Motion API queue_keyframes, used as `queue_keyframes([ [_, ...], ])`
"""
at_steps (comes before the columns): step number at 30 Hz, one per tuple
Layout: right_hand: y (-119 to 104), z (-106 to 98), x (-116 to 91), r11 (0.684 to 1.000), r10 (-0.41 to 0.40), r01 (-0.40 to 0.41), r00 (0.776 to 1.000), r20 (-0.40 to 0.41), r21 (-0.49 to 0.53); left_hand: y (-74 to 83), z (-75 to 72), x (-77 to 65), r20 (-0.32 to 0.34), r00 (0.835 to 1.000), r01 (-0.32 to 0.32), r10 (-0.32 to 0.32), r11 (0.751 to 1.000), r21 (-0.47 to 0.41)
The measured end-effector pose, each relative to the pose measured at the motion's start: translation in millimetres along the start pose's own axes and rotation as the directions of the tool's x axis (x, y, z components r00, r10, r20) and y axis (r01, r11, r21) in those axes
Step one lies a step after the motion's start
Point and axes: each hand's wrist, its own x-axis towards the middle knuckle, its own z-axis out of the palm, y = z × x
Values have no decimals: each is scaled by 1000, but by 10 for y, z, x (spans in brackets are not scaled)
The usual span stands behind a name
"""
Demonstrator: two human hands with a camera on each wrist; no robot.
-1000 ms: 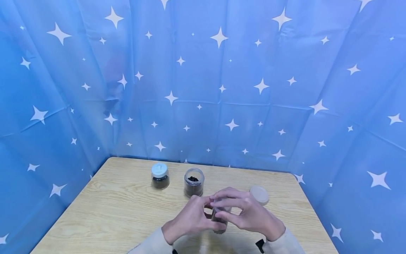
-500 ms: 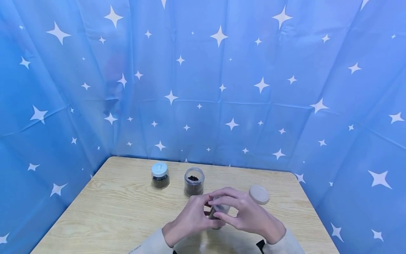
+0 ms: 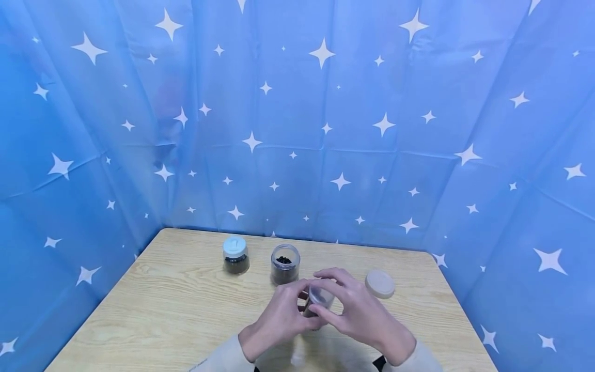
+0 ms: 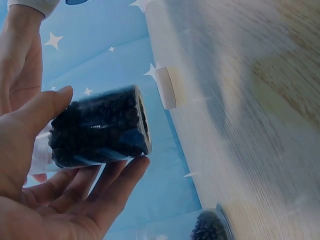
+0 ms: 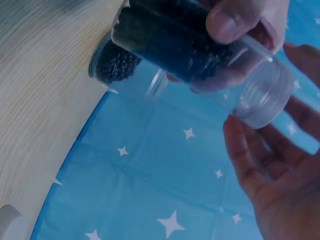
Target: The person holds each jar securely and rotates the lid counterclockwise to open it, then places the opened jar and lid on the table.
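Jar [image 3: 319, 298] shifted a bit, btwn both hands [image 3: 284, 312] [image 3: 360, 311].

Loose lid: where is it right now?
In the head view, the loose lid lies on the table, right of centre, just beyond the right hand and to the right of the open jar standing there.

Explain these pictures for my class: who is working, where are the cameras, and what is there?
A person works with bare hands, no machine. The wide picture comes from a head camera looking forward and down; each closer one comes from a camera on one wrist. The left hand grips a clear jar of dark pieces; the right hand curves its fingers around the top. On the table stand a blue-lidded jar and an open jar, both with dark contents; a pale disc, perhaps a lid, lies to the right.
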Motion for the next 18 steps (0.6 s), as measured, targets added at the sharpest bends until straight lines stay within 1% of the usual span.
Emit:
queue_keyframes([
  [2,-31,9,0,1000,25,-25,1000,-13,-16,7,0,-5,-14,1000,11,-11,1000,-5],
  [7,-86,37,-3,997,69,-70,997,-44,-29,12,10,-18,-49,999,5,-4,1000,12],
  [14,-139,86,10,995,86,-90,993,-78,-50,34,14,-35,-67,997,42,-40,999,33],
  [18,-158,119,10,993,100,-105,992,-82,-57,36,6,-45,-77,997,32,-28,998,58],
])
